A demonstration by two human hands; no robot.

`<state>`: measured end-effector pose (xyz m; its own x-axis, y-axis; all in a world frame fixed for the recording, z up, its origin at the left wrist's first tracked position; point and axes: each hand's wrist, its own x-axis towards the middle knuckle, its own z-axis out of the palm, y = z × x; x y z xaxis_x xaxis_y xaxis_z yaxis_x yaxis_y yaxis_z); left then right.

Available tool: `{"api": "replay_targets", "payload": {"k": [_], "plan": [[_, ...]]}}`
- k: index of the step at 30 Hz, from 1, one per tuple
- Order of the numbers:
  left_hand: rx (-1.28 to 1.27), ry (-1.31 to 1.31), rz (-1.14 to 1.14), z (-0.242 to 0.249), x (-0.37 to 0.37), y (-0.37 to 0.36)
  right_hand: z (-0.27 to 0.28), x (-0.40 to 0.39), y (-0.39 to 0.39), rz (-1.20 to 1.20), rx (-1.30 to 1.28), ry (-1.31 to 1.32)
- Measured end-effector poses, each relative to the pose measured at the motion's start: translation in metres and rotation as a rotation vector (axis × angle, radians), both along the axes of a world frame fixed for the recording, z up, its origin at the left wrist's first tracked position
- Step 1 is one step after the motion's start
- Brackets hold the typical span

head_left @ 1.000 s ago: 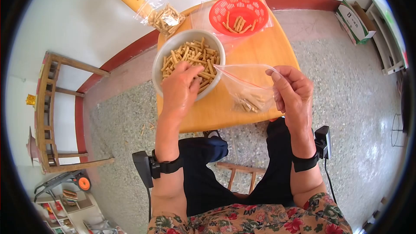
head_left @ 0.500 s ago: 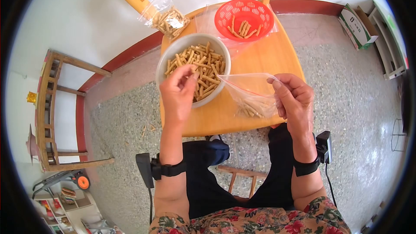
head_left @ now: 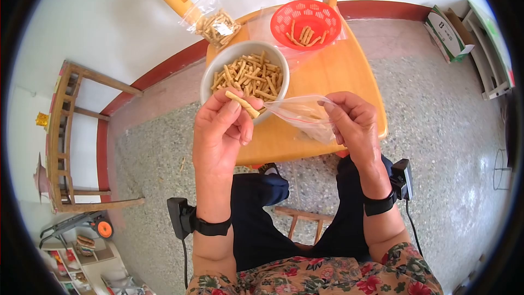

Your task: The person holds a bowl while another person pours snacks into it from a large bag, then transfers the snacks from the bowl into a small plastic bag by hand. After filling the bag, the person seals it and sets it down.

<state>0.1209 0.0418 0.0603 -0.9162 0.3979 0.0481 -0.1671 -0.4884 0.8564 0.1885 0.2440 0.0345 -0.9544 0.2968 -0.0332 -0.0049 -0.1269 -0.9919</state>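
Note:
My left hand (head_left: pixel 224 120) pinches a light brown stick-shaped snack (head_left: pixel 242 104) between thumb and index finger, in front of the bowl's near rim. My right hand (head_left: pixel 355 123) grips the edge of a clear zip bag (head_left: pixel 300 113), with several sticks showing through its lower part. The bag's mouth stretches across to the fingertips of my left hand. Behind the left hand a round pale bowl (head_left: pixel 206 84) holds a heap of the same sticks (head_left: pixel 254 74).
The wooden chair seat (head_left: pixel 333 76) bears the bowl and a red plastic basket (head_left: pixel 279 17) with several sticks. A filled clear bag (head_left: pixel 218 26) leans at the back left. A carton (head_left: pixel 445 33) and a wooden frame (head_left: pixel 54 131) stand farther off on the speckled floor.
My left hand has come out of the bowl toward me with a snack stick pinched in it. My right hand has moved left with the zip bag.

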Motion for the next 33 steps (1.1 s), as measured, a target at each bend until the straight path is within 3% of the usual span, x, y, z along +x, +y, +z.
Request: {"api": "replay_targets", "payload": {"k": [7, 9, 10, 12, 13, 15, 16, 27, 29, 33], "plan": [[-0.137, 0.064, 0.057, 0.009, 0.019, 0.018, -0.002, 0.002, 0.002, 0.02, -0.02, -0.003], [-0.362, 0.27, 0.155, 0.011, 0.025, 0.028, -0.005, 0.001, 0.001, 0.028, 0.005, 0.052], [-0.359, 0.264, 0.146, 0.011, 0.028, 0.034, -0.005, 0.002, 0.002, 0.031, 0.003, 0.05], [-0.699, 0.618, 0.24, 0.012, 0.034, 0.046, -0.002, 0.003, 0.001, 0.031, -0.03, 0.035], [-0.699, 0.616, 0.237, 0.013, 0.036, 0.052, -0.001, 0.003, 0.002, 0.04, -0.065, 0.028], [-0.996, 0.922, 0.239, 0.013, 0.037, 0.063, -0.002, 0.004, 0.004, 0.048, -0.043, 0.03], [-1.017, 1.045, 0.236, 0.008, 0.033, 0.066, -0.002, 0.004, 0.005, 0.058, -0.02, 0.035], [-1.02, 0.69, 0.558, -0.008, 0.007, 0.009, 0.005, 0.006, 0.01, 0.009, -0.031, 0.033], [-0.858, 0.511, 0.569, -0.012, -0.001, -0.005, 0.003, 0.005, 0.011, 0.0, -0.017, 0.038], [-1.032, 0.473, 0.572, -0.029, -0.021, -0.031, 0.006, 0.004, 0.009, -0.017, -0.005, 0.003]]}}
